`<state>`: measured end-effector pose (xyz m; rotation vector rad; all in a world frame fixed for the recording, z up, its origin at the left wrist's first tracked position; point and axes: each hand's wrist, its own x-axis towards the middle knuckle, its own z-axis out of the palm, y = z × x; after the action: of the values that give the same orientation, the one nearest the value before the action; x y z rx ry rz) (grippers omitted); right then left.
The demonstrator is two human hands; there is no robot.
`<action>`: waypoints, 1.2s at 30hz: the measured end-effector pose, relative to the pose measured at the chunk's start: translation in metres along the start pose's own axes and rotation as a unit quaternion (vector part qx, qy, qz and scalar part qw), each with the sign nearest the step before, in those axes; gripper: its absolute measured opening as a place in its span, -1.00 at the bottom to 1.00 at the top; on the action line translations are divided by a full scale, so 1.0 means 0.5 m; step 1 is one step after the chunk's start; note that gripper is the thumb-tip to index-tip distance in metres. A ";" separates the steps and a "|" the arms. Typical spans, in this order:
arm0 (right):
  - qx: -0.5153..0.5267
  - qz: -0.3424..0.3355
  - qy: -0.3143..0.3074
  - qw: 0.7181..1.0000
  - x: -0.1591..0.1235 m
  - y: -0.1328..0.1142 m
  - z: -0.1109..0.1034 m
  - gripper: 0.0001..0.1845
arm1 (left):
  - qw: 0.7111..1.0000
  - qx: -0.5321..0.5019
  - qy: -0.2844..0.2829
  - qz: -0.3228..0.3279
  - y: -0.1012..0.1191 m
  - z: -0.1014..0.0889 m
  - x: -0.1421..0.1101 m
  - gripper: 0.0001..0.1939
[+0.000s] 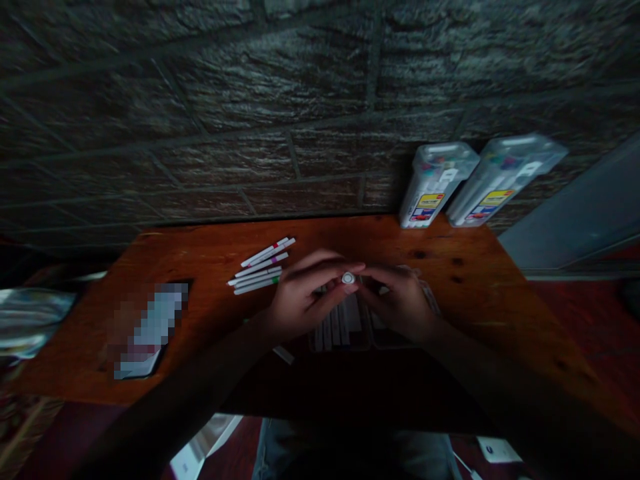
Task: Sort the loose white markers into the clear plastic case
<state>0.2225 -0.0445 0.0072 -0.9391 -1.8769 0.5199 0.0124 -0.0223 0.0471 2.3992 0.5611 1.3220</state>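
Observation:
A white marker point(349, 278) points its round end toward me between my two hands. My left hand point(305, 293) is closed on it, thumb below and fingers above. From the other side, the fingertips of my right hand point(400, 297) pinch at the same marker. Below my hands lies an opened clear plastic case point(370, 343), partly hidden by them. Several white markers point(333, 330) lie in its left half. Left of my left hand, a loose group of white markers point(257, 273) with red, purple and green bands rests on the table.
Two clear marker cases point(430, 187) with colourful labels stand upright by the brick wall point(225, 133). A phone point(153, 327) lies at the left of the wooden table point(210, 247). One white stick-like piece point(284, 354) lies near my left forearm. A white box point(205, 443) is below the table edge.

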 end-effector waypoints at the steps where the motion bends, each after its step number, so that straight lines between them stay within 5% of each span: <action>1: -0.003 -0.006 0.004 1.000 0.001 0.000 -0.001 -0.85 | 1.000 0.000 0.002 0.012 0.001 0.002 0.000 -0.67; 21: -0.032 -0.051 -0.016 0.998 0.002 -0.010 -0.008 -0.72 | 0.998 0.005 0.042 0.038 -0.008 0.018 -0.033 -0.67; 36: -0.031 -0.052 -0.024 0.998 -0.002 -0.005 -0.006 -0.72 | 0.999 0.001 0.012 0.030 -0.006 0.020 -0.045 -0.58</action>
<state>0.2243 -0.0468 0.0096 -0.8696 -1.9833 0.4269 0.0094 -0.0319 0.0241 2.4227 0.5023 1.3773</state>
